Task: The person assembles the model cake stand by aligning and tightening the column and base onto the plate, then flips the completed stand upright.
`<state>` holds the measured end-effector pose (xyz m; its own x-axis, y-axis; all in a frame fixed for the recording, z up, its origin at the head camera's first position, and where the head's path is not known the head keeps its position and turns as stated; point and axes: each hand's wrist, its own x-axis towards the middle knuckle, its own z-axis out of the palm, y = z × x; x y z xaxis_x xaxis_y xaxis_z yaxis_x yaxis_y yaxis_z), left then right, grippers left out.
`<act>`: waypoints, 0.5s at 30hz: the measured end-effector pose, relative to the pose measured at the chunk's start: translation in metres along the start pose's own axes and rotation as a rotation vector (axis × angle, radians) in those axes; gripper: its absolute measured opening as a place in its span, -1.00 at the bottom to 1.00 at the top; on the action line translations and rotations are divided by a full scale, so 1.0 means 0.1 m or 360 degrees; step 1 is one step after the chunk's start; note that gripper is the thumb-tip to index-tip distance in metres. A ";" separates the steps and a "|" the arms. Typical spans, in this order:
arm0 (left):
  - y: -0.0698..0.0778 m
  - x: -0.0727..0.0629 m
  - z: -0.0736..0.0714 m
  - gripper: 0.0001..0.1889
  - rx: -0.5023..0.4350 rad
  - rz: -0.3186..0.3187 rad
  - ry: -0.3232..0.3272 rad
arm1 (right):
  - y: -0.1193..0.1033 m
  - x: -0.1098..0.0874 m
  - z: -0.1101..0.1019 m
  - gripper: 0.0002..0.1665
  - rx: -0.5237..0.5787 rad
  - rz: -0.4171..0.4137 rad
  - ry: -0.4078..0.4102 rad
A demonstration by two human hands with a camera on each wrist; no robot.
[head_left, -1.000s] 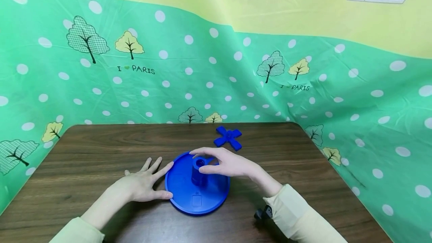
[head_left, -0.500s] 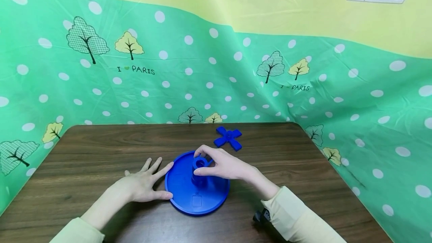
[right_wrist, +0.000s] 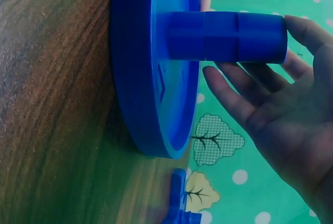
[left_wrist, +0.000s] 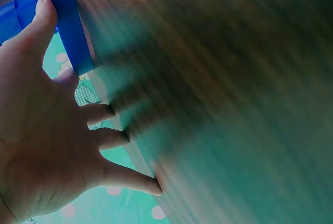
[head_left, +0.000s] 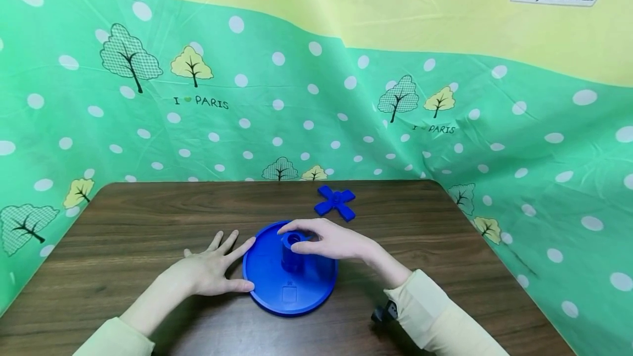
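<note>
A round blue base with a raised rim lies flat on the table. From its middle rises a hollow blue tube, upright, with visible seams along its length. My right hand is curled loosely about the tube's upper end, its thumb at the top edge and the fingers around the far side; part of the finger contact is hidden. My left hand is spread on the table at the base's left, with thumb and index finger touching the rim. In the left wrist view the left thumb rests against the base.
A blue cross-shaped piece with a raised centre lies behind the base, to the right. A dark object sits at the right cuff. The wooden table ends at a patterned green and yellow cloth.
Half a second ago the right fingers closed more tightly on the tube; now they are looser, much as one second ago. The left hand and base stay in place.
</note>
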<state>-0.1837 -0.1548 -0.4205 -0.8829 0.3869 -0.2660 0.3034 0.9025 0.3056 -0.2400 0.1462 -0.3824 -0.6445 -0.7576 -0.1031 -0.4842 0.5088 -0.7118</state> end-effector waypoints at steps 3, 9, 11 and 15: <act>0.00 0.00 0.01 0.06 0.0002 0.0003 0.0013 | -0.01 0.00 0.01 -0.52 0.0017 0.0013 0.0032; 0.00 0.00 0.01 0.06 -0.0003 0.0002 0.0012 | -0.06 0.03 0.05 -0.63 -0.0078 0.0054 0.0185; 0.00 0.00 0.01 0.06 -0.0002 0.0002 0.0012 | -0.07 0.04 0.07 -0.64 -0.0114 0.0079 0.0218; 0.00 0.00 0.01 0.06 0.0001 0.0002 0.0011 | -0.08 0.04 0.09 -0.57 -0.0150 0.0128 0.0226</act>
<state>-0.1833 -0.1546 -0.4211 -0.8849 0.3869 -0.2592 0.3049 0.9021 0.3054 -0.2340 0.1355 -0.3835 -0.7571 -0.6512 -0.0530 -0.4770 0.6064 -0.6362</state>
